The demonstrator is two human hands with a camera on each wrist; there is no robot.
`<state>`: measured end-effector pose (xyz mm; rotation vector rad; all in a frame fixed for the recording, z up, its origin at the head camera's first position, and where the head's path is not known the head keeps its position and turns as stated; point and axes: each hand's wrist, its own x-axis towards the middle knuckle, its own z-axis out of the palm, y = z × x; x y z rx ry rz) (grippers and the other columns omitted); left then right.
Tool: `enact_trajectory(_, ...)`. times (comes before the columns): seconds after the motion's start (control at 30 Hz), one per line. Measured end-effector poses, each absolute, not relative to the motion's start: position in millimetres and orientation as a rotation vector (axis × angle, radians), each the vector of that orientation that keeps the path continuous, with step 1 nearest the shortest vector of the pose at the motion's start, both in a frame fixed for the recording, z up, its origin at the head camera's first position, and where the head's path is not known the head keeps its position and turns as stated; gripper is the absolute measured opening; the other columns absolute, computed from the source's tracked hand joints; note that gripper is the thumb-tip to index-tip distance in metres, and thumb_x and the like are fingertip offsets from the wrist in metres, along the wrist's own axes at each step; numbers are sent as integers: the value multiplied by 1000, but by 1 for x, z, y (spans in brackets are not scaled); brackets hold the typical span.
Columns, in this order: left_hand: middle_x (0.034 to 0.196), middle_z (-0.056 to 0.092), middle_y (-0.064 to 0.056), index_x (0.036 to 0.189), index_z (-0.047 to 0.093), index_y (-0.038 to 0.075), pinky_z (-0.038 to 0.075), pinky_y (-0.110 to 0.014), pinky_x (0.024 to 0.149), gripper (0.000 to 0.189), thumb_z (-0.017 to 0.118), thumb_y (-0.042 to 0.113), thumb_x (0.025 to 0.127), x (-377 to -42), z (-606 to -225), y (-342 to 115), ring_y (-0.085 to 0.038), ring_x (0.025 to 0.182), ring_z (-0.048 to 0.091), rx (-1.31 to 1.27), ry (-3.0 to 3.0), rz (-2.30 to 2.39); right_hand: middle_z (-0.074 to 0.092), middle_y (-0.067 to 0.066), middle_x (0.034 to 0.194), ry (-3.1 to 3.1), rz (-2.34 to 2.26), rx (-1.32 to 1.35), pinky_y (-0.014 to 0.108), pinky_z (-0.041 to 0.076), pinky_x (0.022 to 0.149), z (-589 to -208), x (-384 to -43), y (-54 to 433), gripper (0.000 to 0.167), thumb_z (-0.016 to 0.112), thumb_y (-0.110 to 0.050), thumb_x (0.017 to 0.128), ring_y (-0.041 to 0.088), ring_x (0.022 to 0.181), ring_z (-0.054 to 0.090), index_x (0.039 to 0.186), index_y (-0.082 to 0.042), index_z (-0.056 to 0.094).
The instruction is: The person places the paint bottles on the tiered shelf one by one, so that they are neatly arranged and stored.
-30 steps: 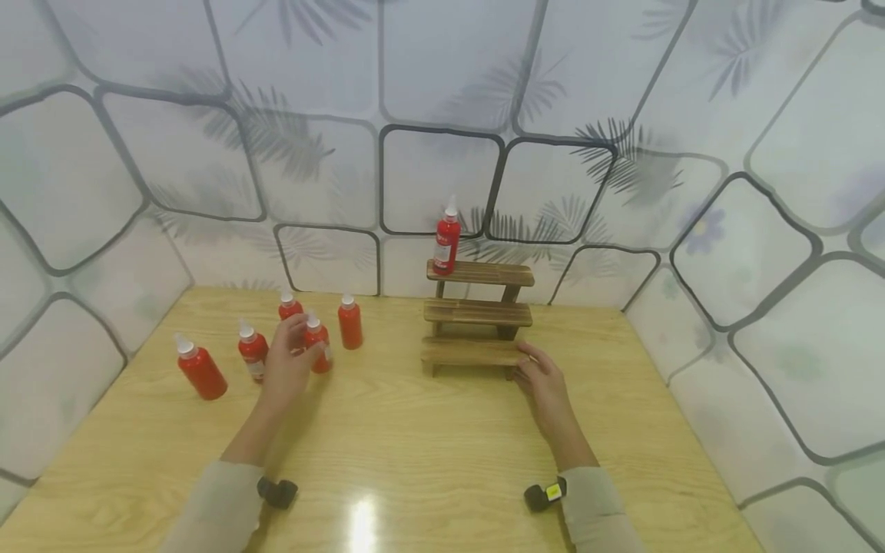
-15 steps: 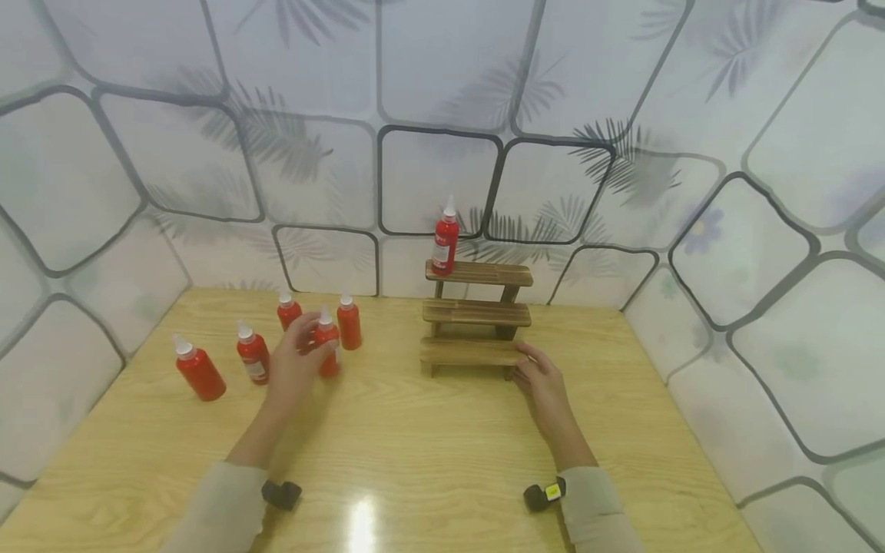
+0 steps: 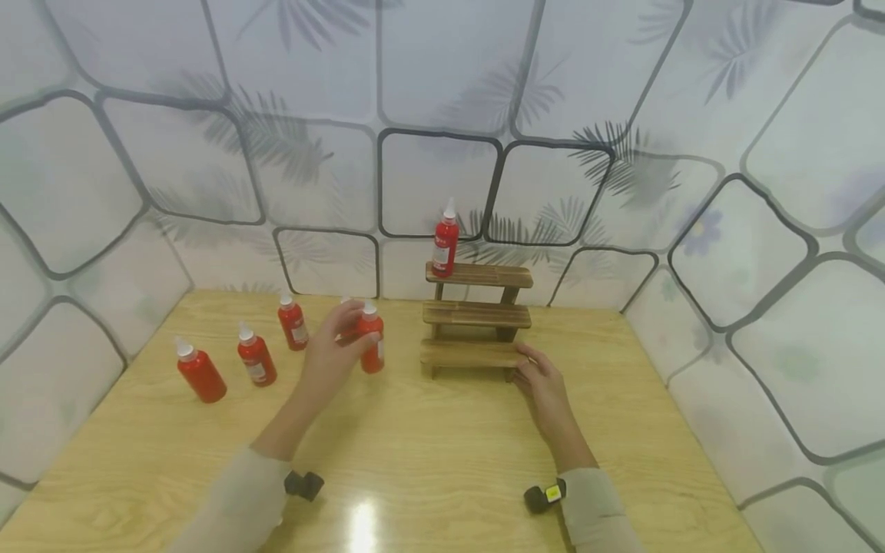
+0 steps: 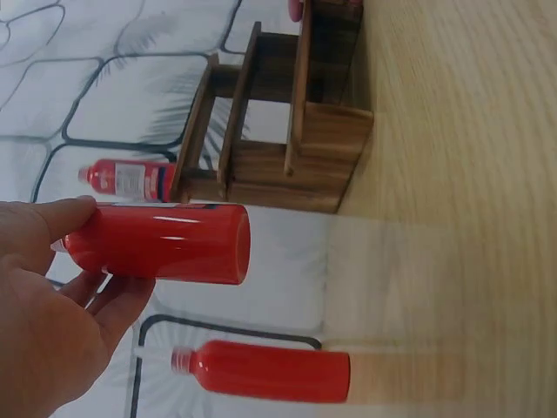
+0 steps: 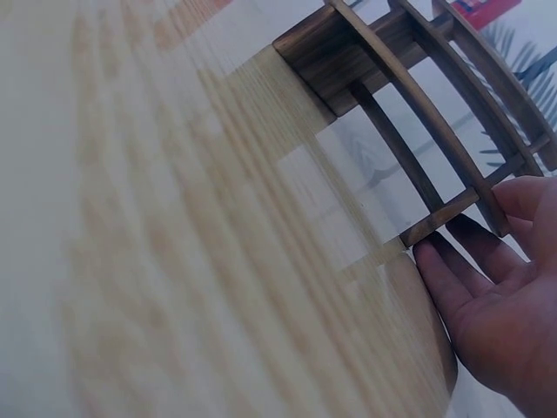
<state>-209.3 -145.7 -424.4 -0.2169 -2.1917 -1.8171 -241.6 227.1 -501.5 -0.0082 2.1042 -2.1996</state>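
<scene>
My left hand [image 3: 330,357] grips a red squeeze bottle [image 4: 165,242] with a white nozzle cap, thumb on one side and fingers on the other. The bottle hangs just above the table, left of a three-tier wooden stand [image 3: 477,313]. My right hand [image 3: 549,395] holds the right end of the stand's lowest step, the thumb over the board and the fingers against its side support [image 5: 444,218]. Another red bottle [image 3: 445,247] stands upright at the left end of the top step. Behind my left hand a further bottle [image 4: 274,372] is mostly hidden in the head view.
Three more red bottles, one at the back [image 3: 293,324], one in the middle [image 3: 256,361] and one at far left [image 3: 201,375], stand on the wooden table [image 3: 415,453]. A patterned wall covering [image 3: 325,169] rises close behind the stand.
My left hand has carried its bottle rightward towards the stand, uncovering the back bottle and covering another. The right hand and the stand have stayed put.
</scene>
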Motion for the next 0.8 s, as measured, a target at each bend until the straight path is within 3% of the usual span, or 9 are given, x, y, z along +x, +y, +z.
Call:
enact_trajectory(0.2,127,66,-14,136,56,10,56,-28,97,53,78,14,88,-219,-414,-128,-27,121,61,-301,-2182,-1832,39,12,157,2108,-2201,-18,40,41,116,-502,-243,227,48,55,-28,105,34,141,46,148,-8,45)
enact_trajectory(0.43,132,63,-13,139,55,11,53,-40,103,56,78,13,89,-226,-403,-110,-29,124,58,-312,-2202,-1846,37,13,158,2120,-2204,-28,41,42,115,-503,-241,228,48,55,-28,105,35,141,45,148,-9,45)
enact_trajectory(0.8,130,65,-13,138,56,15,54,-39,102,53,76,8,89,-248,-381,-76,-26,125,59,-430,-2205,-1835,39,11,158,2124,-2217,-18,39,44,113,-507,-242,227,47,56,-27,104,34,139,48,147,-10,47)
